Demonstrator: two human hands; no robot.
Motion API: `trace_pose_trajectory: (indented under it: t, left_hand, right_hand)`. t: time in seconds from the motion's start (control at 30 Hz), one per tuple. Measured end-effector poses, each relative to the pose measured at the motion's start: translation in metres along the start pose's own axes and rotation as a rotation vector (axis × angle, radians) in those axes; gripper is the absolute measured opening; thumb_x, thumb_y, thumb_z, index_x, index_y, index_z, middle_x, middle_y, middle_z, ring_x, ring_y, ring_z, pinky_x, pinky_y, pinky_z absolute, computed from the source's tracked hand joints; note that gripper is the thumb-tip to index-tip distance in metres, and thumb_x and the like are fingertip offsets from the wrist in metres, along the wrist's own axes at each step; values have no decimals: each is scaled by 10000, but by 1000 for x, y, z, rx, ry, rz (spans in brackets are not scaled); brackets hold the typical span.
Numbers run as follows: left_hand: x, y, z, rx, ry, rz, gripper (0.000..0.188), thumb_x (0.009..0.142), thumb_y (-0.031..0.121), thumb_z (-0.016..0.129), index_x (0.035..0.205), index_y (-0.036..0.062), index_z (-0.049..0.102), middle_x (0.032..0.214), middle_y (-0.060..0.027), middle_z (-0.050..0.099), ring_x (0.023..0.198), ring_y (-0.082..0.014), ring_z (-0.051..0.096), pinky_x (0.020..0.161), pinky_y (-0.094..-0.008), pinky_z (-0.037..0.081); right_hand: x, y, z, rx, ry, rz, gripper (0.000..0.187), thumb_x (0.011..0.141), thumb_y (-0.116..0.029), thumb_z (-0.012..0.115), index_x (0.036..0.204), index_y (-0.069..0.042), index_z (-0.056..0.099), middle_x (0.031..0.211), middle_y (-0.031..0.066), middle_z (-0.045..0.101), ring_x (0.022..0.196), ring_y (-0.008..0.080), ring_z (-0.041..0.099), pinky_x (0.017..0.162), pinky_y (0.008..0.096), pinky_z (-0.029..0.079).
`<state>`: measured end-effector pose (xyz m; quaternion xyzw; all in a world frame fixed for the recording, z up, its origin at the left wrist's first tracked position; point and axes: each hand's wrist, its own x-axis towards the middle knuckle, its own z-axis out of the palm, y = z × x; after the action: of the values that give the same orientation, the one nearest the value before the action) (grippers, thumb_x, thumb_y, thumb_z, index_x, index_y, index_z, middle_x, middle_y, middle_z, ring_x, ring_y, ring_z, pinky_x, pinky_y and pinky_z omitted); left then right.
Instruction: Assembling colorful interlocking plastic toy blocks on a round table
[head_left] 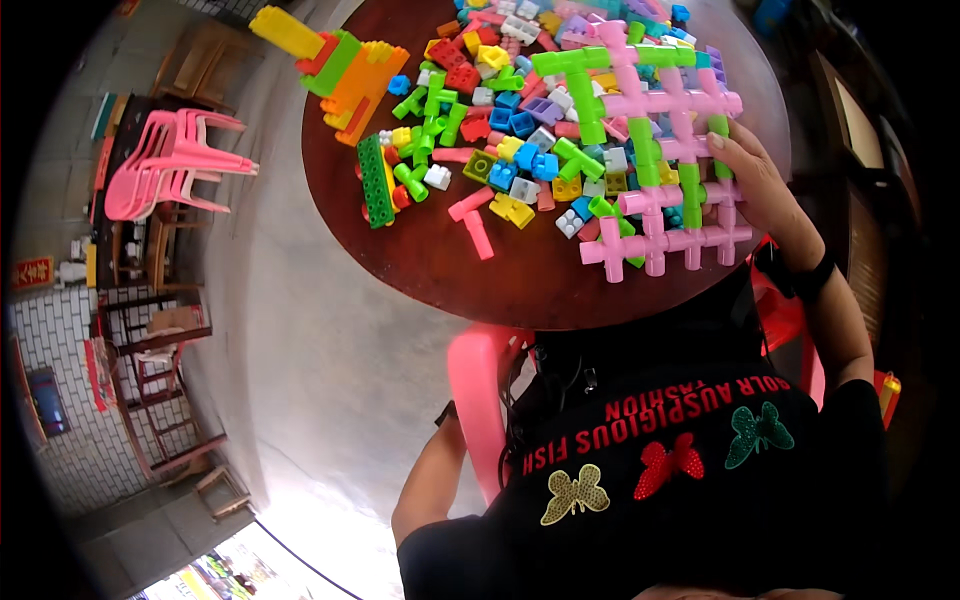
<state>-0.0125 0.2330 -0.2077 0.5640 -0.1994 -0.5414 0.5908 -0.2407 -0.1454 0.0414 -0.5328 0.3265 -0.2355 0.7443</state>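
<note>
While our right hand (757,185) grips the lattice (665,150) at the table's (430,260) right edge, assembly is underway.
Left hand unseen; next piece likely from the bricks (500,130) beside it.

There is one view only, from a wide fisheye camera worn on the head and facing steeply down. It looks over the person's own chest and black shirt (680,470), which fill the lower right, and out across a round dark surface (440,260) in the upper middle, close enough that single building blocks can be told apart. The right hand (755,180) enters from the right side. Straight lines bow toward the rim, so the floor (300,350) and the stacked pink chairs (170,165) at left curve away, and the corners fall to black
</note>
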Motion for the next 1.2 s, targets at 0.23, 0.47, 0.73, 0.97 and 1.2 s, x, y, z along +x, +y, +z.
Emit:
trace_pose_trajectory:
  t: [0.23,0.47,0.73,0.97,1.2]
  left_hand:
    - [-45,7,-97,881,213,189,291,875,103,513,1160,58,556,889,-157,630,824,-331,613,702,-405,489]
    - [8,205,-50,1194,847,479,412,925,127,519,1319,53,425,759,-28,533,557,-113,449,512,-262,401]
    - [150,325,110,1025,324,748,324,855,30,590,1172,20,531,831,-4,569,588,-44,456,516,-191,370]
    - [235,325,169,923,295,629,505,755,75,694,1221,23,508,1026,-136,577,810,-179,615,719,-300,515]
    - [231,315,115,1356,532,805,425,808,121,624,1208,35,509,1100,-173,539,1006,-319,561,868,-405,448]
  right_hand:
    - [12,-9,-12,-6,-70,-31,289,931,-304,523,1096,-69,489,831,56,570,574,114,567,497,250,489]
    - [26,0,-30,159,22,-103,215,944,-268,504,981,-56,504,736,57,575,552,131,580,486,250,495]
    - [27,0,-40,229,-16,-42,223,938,-235,523,1096,-82,484,827,54,594,599,129,593,514,260,513]
    - [31,3,-43,286,-80,-51,271,931,-226,530,1137,-65,456,894,93,610,663,157,617,547,296,532]
    - [31,6,-47,299,-77,-114,355,908,-176,559,1210,-48,426,1008,91,576,899,181,611,733,343,556]
